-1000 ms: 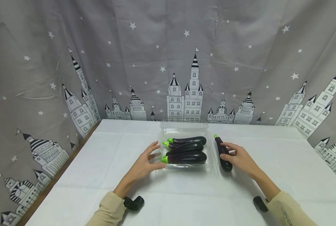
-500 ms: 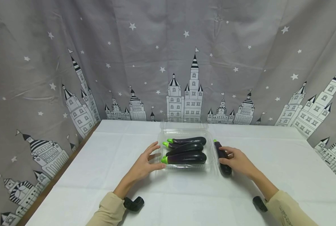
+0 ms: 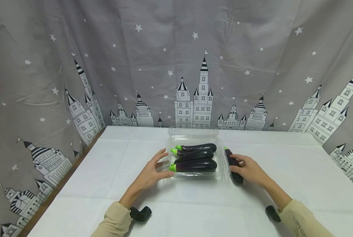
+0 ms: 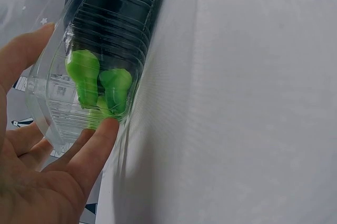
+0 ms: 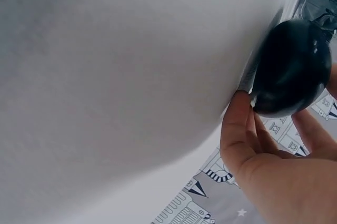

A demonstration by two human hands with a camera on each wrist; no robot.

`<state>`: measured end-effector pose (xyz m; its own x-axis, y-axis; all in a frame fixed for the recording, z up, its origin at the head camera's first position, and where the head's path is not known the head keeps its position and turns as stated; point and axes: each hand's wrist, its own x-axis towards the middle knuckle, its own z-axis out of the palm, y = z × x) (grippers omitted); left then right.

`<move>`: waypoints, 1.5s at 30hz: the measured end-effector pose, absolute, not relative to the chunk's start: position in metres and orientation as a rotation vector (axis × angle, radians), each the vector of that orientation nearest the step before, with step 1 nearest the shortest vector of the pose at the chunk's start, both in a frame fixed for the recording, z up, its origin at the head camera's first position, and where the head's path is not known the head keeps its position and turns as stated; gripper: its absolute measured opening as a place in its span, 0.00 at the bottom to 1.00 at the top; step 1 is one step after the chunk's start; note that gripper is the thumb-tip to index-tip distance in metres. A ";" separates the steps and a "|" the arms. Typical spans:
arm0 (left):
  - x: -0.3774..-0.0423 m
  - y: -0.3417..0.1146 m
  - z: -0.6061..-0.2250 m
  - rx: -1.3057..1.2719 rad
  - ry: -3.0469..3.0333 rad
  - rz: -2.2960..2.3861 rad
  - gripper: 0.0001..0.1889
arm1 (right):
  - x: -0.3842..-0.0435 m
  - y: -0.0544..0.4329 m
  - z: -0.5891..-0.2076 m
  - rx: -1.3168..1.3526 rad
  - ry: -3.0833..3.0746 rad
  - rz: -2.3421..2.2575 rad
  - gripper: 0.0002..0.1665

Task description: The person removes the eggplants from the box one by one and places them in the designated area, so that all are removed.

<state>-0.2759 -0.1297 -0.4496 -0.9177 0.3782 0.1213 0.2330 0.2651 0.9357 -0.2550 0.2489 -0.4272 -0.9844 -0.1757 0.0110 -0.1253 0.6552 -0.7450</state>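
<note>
A clear plastic clamshell box [image 3: 221, 171] stands on the white table, its lid raised at the back. Several dark eggplants [image 3: 195, 165] with green stems lie in it, stems to the left. My left hand [image 3: 148, 173] has its fingers spread at the box's left end; in the left wrist view fingertips touch the ribbed clear wall beside the green stems [image 4: 116, 87]. Right of the box, another eggplant [image 3: 236, 177] lies lengthwise, pinched by my right hand [image 3: 251, 169] between thumb and fingers. The right wrist view shows its rounded dark end [image 5: 292, 68] close above the tabletop.
The white cloth-covered table [image 3: 188, 207] reaches back to a grey curtain [image 3: 152, 65] printed with castles and stars. A brown table edge [image 3: 64, 179] runs along the left. Black wrist devices [image 3: 141, 214] hang by both sleeves.
My right hand and the eggplant it pinches have shifted slightly toward me and closer to the box, then hold nearly still. The left hand and the box have not moved.
</note>
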 end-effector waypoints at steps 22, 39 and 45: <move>-0.277 -0.129 -0.449 0.583 2.388 1.742 0.46 | -0.254 0.248 -0.426 -0.188 2.906 -1.198 0.29; -0.275 -0.129 -0.448 0.557 2.389 1.748 0.47 | -0.253 0.248 -0.426 -0.184 2.905 -1.201 0.29; -0.275 -0.128 -0.448 0.557 2.377 1.753 0.46 | -0.252 0.250 -0.427 -0.183 2.939 -1.203 0.29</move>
<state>-0.2751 -0.1281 -0.4484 -0.9224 0.3709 0.1077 0.2125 0.2545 0.9434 -0.2522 0.2503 -0.4268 -0.9926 -0.0914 0.0795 -0.1209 0.7074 -0.6964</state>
